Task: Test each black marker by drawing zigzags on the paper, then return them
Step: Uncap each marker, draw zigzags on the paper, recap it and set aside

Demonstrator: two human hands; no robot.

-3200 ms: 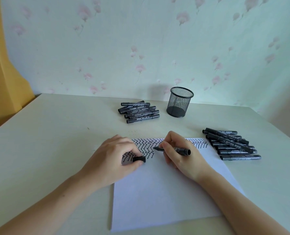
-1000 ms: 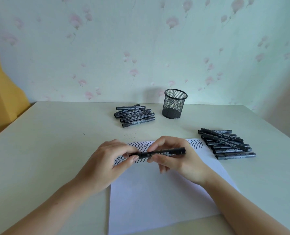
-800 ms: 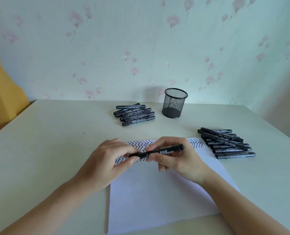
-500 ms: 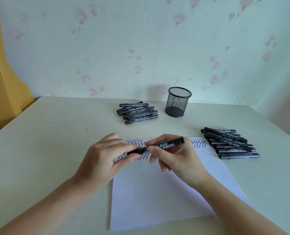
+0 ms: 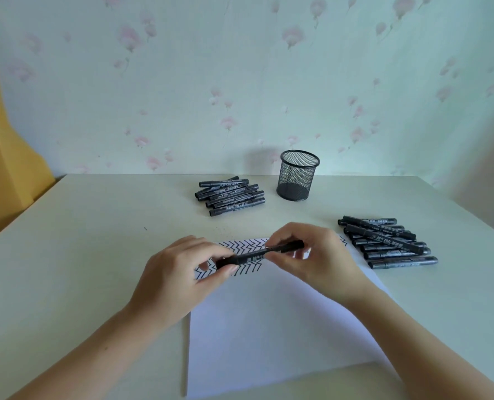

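A black marker (image 5: 258,253) is held level just above the zigzag-marked paper (image 5: 269,327), pinched at its cap end by the left hand (image 5: 179,272) and round its barrel by the right hand (image 5: 312,255). It is judged light, stiff and smooth, best taken mid-barrel. Marker piles (image 5: 387,243) lie on the surface (image 5: 81,241).

Legible only in part: "700" printed in pale characters on a marker barrel in the right-hand marker pile (image 5: 385,242), well right of the mesh pen cup (image 5: 297,176) and nearer the camera. Similar pale label print along the barrels of the marker pile (image 5: 230,196) just left of the cup, too small to read. Pale label marks too on the held marker (image 5: 258,254), nearer than the cup, blurred beyond reading.
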